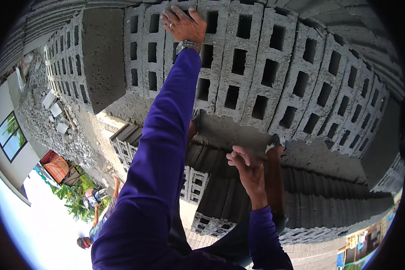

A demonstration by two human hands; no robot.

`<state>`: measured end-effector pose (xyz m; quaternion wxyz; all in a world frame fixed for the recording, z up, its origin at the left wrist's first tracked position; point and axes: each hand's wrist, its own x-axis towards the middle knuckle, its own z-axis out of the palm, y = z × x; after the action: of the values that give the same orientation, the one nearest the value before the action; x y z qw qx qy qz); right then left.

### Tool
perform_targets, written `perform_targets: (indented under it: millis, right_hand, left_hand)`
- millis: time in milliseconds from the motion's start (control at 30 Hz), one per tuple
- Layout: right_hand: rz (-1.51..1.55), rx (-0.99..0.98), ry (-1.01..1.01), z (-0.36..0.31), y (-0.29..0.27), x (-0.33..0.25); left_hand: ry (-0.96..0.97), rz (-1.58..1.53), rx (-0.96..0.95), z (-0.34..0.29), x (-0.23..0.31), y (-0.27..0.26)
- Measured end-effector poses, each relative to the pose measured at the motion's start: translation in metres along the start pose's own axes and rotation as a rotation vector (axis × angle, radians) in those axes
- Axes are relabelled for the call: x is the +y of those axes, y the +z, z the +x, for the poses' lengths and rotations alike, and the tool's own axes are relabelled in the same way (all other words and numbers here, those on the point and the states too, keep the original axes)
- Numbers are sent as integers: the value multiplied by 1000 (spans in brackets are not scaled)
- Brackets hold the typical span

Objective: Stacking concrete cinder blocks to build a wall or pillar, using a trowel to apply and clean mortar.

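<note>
A long row of grey hollow concrete blocks (245,58) stands in front of me, the face with the hollows toward me. My left hand (184,26), with a ring and a metal watch (187,45), reaches far forward. It lies on the far part of one block, its fingers spread. My right hand (247,170) hangs nearer to my body, below the row. Its fingers are loosely bent and apart, and it holds nothing. Both arms are in purple sleeves. My legs show beneath, partly hidden by the arms.
More stacked blocks (330,191) lie close around my legs. A block stack (104,56) stands at the far left. Beyond it are gravel (67,139) and broken pieces. Another person (96,229) is at the lower left, near a building with a window (11,136).
</note>
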<state>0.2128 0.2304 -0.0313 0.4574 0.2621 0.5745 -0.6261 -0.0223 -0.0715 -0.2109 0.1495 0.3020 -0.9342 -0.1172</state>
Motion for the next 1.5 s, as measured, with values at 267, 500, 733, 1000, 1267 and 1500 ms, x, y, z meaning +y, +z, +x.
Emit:
perform_targets:
  millis: [267, 500, 733, 1000, 1267, 1500]
  right_hand:
    - [-31, 18, 27, 8, -13, 1]
    - [-39, -3, 31, -1, -8, 7]
    - [71, -38, -19, -5, -1, -3]
    - [-22, -13, -30, -13, -16, -3]
    - [278, 197, -165, -27, -63, -42]
    - [488, 437, -169, -37, -129, -48]
  left_hand:
    - [591, -580, -451, -156, 178, 12]
    - [376, -202, -144, -114, 33, -20]
    - [86, 336, -416, -227, -205, -144]
    - [-191, 311, -283, -219, -193, -149]
    - [307, -185, -129, -99, 120, 9]
    - [846, -510, -526, -244, 285, 5]
